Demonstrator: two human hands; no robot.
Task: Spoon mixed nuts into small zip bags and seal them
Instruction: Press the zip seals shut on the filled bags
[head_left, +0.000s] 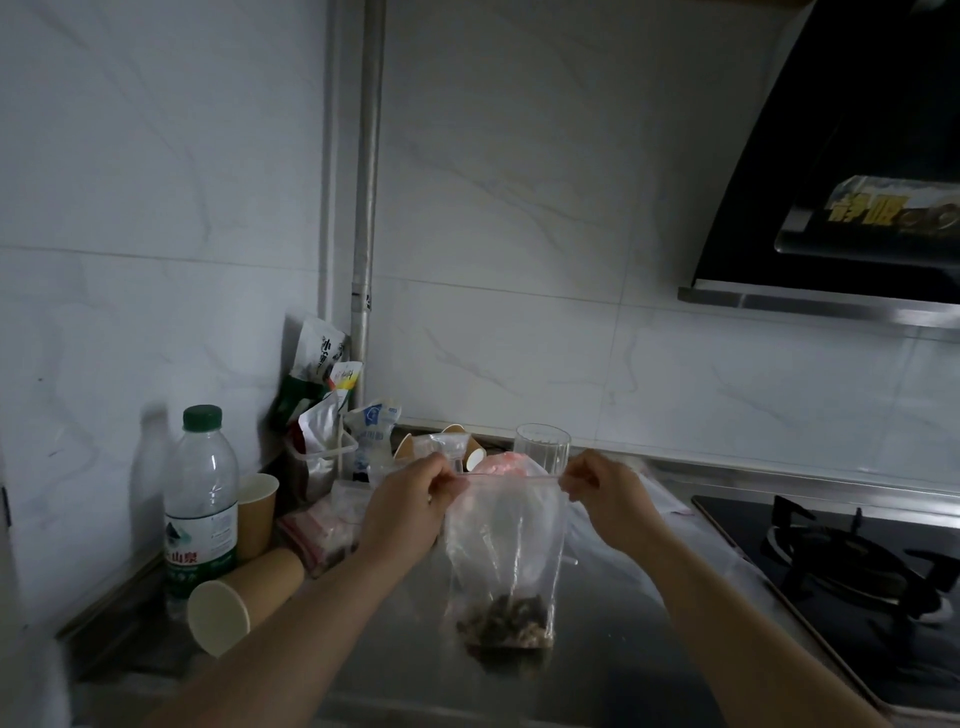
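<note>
A clear zip bag (506, 540) hangs upright above the steel counter, with a small heap of mixed nuts (505, 621) at its bottom. My left hand (410, 501) pinches the left end of the bag's zip strip. My right hand (605, 493) pinches the right end, so the strip is stretched flat between them. I cannot tell whether the strip is pressed closed. No spoon is visible.
A water bottle (201, 506), paper cups (257, 514) and a lying cup stack (241, 597) crowd the left. Snack packets (317, 364) and more zip bags (327, 535) sit behind. A glass (542, 447) stands at the back; a gas hob (852, 566) is right.
</note>
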